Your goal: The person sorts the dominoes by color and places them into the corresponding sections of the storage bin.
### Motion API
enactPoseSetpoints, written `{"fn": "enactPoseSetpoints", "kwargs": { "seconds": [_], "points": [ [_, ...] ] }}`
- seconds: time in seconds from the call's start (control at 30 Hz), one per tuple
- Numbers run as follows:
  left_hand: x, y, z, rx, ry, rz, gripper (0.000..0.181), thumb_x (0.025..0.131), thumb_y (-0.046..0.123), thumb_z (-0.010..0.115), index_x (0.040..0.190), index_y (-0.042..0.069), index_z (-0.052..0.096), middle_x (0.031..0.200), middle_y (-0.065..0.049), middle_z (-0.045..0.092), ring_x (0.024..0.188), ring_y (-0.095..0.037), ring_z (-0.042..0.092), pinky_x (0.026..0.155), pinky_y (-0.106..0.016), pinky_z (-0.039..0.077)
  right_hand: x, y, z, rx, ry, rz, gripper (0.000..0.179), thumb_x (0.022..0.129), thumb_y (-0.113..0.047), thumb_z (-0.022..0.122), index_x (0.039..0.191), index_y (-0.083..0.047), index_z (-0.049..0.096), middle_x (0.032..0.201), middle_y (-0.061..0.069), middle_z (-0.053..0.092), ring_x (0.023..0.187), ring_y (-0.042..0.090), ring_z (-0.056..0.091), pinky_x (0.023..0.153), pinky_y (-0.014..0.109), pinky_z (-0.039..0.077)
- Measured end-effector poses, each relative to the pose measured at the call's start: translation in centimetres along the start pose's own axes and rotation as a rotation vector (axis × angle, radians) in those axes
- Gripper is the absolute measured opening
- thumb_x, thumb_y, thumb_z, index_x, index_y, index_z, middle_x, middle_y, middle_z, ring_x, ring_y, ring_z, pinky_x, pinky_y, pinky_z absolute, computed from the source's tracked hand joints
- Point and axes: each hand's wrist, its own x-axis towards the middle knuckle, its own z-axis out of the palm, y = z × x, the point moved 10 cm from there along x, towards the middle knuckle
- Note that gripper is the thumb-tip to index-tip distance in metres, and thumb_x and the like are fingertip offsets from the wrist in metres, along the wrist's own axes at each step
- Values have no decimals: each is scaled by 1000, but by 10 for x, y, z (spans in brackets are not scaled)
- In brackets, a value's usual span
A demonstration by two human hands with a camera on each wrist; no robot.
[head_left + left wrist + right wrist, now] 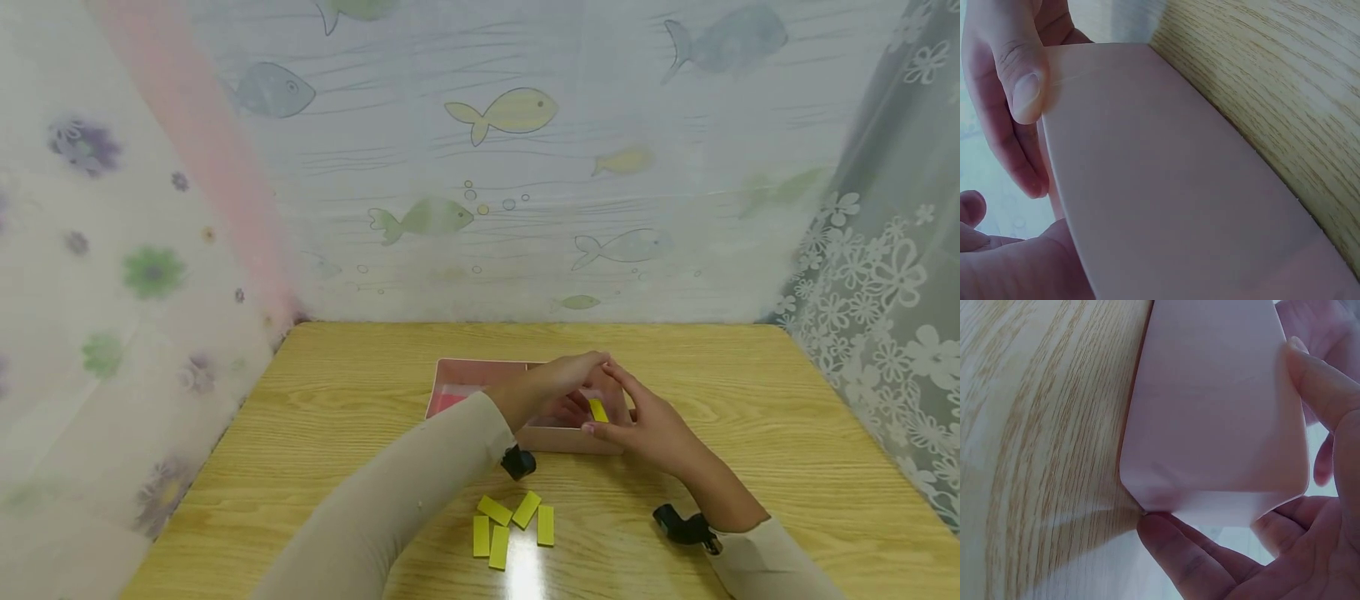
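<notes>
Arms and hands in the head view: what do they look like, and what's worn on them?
These are a person's arms, with a plain beige left sleeve and matching right sleeve. The left hand and right hand are ungloved. A black left wrist camera and black right wrist camera are also worn.

We seem to be in a small curtained-off nook with homely prints, though whether it belongs to a home we cannot tell. Behind the desk (337, 375), which has a yellowish wood-grain top, we see a pale backdrop (517, 179) printed with fish and bubbles. Left of the desk we have a white flowered sheet (112, 308) with a pink band (191, 142) beside it, and right of it a greyish curtain (900, 258) with white blossoms.
</notes>
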Motion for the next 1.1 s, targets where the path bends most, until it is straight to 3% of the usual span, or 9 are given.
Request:
{"fn": "enactPoseSetpoints", "kwargs": {
  "seconds": [0.2,0.43,0.67,1.1],
  "points": [
    [5,0,2,4,-14,32,80,98,68,50,150,7,52,132,-22,62,102,-34,67,99,-51,57,0,0,0,9,5,4,108,86,-59,78,168,-27,14,172,13,22,138,50,51,98,61,55],
    [3,2,5,1,-13,49,77,98,69,47,143,7,59,125,-24,64,97,-33,67,95,-50,58,0,2,-2,56,17,12,112,84,-56,81,167,-25,14,171,15,23,130,50,57,89,53,59],
    [6,3,6,-7,-13,52,77,100,67,46,146,7,55,125,-23,64,97,-32,66,94,-50,58,2,3,-2,51,36,-15,114,83,-56,82,168,-22,12,172,13,20,144,48,43,99,60,54],
    [11,5,11,0,-28,91,69,101,64,47,133,6,63,122,-26,68,86,-30,68,78,-43,60,1,-5,-3,77,46,-68,109,87,-48,82,168,-19,14,171,14,21,151,47,32,104,67,48]
  ]
}}
